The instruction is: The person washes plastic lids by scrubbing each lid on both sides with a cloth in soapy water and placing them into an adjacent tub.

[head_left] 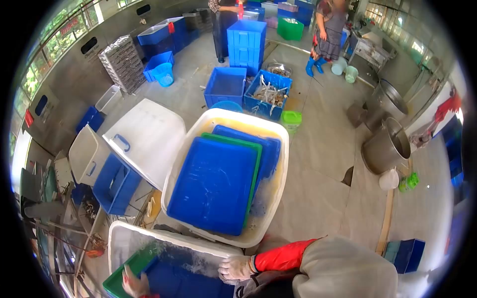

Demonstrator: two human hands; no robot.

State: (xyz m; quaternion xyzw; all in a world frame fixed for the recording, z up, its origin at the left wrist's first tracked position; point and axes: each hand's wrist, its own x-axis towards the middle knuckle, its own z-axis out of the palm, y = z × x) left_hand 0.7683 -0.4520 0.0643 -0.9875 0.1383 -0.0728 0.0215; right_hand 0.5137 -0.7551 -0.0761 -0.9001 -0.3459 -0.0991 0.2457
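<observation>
My left hand (135, 284), in a pale glove, is at the bottom edge of the view. Its fingers are apart over the place where a green tray (117, 281) meets a blue tray (186, 279). My right hand (235, 268), also gloved and below a red sleeve, has its fingers curled at the blue tray's right edge, close to the tub wall. Both trays sit in a white tub (171, 235) with splashing water. Just beyond stands a larger white tub (283, 164), holding stacked trays with a blue one (213, 181) on top and a green one (258, 149) beneath.
A white lid (151, 131) leans left of the larger tub. Blue crates (225, 85) and a crate of pale scraps (269, 94) stand ahead. Metal pots (385, 146) are at right. Two people (329, 37) stand farther back. Racks and bins crowd the left.
</observation>
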